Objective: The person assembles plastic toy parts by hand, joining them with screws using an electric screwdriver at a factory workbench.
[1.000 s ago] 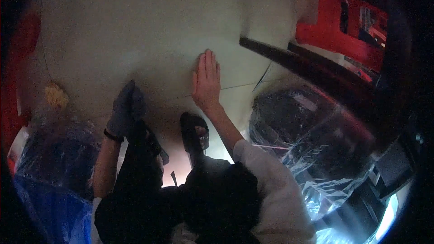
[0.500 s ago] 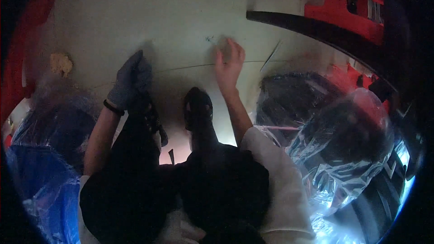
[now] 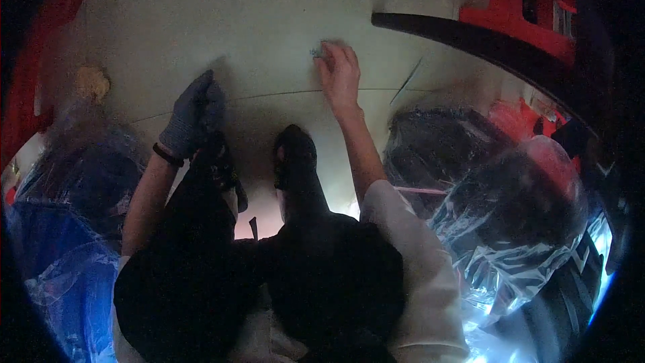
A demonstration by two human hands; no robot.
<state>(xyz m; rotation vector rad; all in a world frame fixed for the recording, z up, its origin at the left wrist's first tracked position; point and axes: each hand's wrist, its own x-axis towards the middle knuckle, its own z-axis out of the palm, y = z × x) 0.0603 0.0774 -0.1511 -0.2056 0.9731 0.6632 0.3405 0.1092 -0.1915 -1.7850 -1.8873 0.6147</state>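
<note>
My left hand wears a grey knit glove and has a dark band at the wrist. Its fingers are drawn together above the pale floor; anything inside them is hidden. To the right, my bare right hand reaches past the thin dark seam. Thumb and bent fingers come close together beside a small dark mark or scrap, too small to name. Whether they pinch something I cannot make out. Farther right, a thin pale strip lies aslant on the floor.
My dark shoes stand between my arms. Clear plastic bags with dark contents are at the right, below a curved black bar and a red part. Blue plastic-wrapped bulk and a tan lump lie left.
My right hand has moved slightly up and left to the small dark mark, and its fingers have closed from a wider spread. The left hand stays almost where it was.
</note>
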